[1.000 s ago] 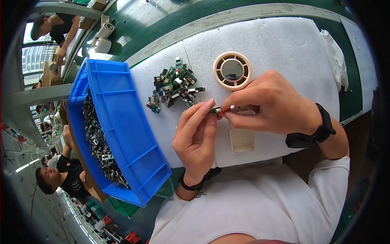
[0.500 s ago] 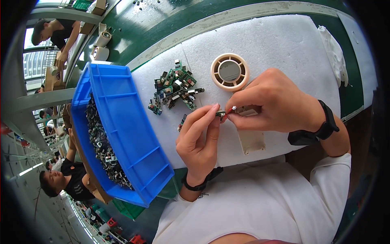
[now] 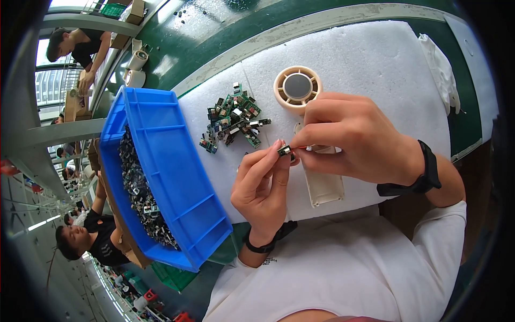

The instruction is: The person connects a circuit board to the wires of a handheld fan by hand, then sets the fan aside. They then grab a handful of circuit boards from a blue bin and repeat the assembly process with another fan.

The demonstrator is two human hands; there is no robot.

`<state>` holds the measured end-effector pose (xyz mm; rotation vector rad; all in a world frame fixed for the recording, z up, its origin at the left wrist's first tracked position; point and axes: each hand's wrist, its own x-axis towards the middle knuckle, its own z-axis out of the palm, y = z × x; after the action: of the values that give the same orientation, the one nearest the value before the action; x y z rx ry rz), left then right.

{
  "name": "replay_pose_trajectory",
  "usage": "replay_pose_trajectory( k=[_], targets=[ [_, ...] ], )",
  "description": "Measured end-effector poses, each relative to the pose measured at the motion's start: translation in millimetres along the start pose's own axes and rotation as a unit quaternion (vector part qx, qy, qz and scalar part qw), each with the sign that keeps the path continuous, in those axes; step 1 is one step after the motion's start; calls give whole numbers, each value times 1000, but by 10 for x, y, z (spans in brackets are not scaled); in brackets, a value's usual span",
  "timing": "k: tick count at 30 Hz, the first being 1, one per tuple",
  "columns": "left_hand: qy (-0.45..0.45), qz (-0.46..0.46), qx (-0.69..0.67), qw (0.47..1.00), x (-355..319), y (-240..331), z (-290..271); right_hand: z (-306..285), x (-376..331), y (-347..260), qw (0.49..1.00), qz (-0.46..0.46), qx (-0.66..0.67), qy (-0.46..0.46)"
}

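Note:
Between the thumb and fingertips of my left hand [image 3: 261,190] is a small green circuit board [image 3: 284,151] with metal parts on it. My right hand [image 3: 359,140] pinches a thin red wire right beside the board; the fingers mostly hide it. Under the right hand lies a cream plastic fan housing [image 3: 325,189]. Its round spoked head, with a grey disc [image 3: 298,86] at the centre, shows beyond the hand, and the handle part extends nearer to me. Left of the housing's head, a pile of small circuit boards [image 3: 234,115] sits on the white foam sheet [image 3: 365,59].
A blue plastic bin [image 3: 179,166] stands tilted on the left, holding many small dark parts [image 3: 142,196]. A white glove [image 3: 442,75] lies at the foam's right edge. Beyond is a green work surface [image 3: 225,27]. Two co-workers [image 3: 99,239] [image 3: 86,51] are at the left.
The board has turned in my left fingertips, showing more of its face. The white connector on the red wire is now out of sight. The scene has shifted slightly in view.

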<state>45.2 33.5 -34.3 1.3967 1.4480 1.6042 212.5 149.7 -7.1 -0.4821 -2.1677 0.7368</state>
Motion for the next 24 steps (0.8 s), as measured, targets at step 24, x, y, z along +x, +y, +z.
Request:
replay_pose_trajectory(
  k=[24],
  targets=[
    [49, -1, -49, 998, 122, -13, 171, -154, 37, -103, 925, 250, 288, 7]
  ],
)
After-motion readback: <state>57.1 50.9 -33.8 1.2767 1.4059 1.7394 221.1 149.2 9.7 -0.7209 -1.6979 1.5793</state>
